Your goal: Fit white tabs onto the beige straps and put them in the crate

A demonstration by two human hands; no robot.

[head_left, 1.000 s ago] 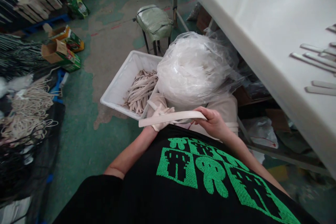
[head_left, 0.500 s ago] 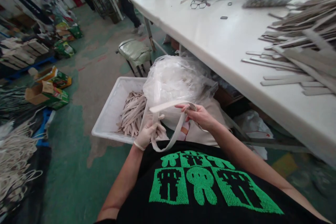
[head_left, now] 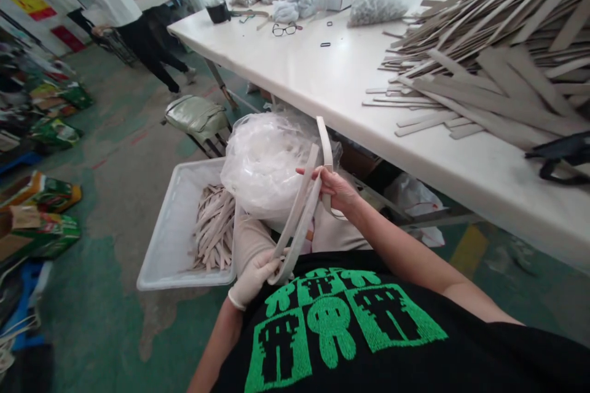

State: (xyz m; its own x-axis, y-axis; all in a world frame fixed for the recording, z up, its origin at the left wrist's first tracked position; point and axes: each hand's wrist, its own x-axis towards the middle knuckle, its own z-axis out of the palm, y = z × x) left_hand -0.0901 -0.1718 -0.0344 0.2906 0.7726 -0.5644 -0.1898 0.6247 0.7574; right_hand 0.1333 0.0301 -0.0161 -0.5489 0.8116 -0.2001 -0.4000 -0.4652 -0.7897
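My left hand [head_left: 258,275], in a pale glove, is closed on the lower part of a beige fabric strap [head_left: 295,209] over my lap. Bare, my right hand [head_left: 336,189] pinches the strap higher up, near the table's edge. One end of the strap sticks up above the right fingers, and a loop hangs between both hands. To the left of my lap stands a white plastic bin [head_left: 159,227] with a heap of similar straps [head_left: 214,227] in it. A clear plastic bag [head_left: 271,163] with pale contents bulges just beyond my hands.
A long white table [head_left: 341,80] runs along the right, bearing a large pile of flat strips [head_left: 498,67], eyeglasses [head_left: 284,29] and a bag of small parts [head_left: 378,9]. Behind the bin is a green padded stool [head_left: 196,115]. A person [head_left: 138,31] walks at the far left.
My view has turned to the right. My hands have drawn the strap into a longer, more upright loop, and its free end now points up. The person at the back has come closer.
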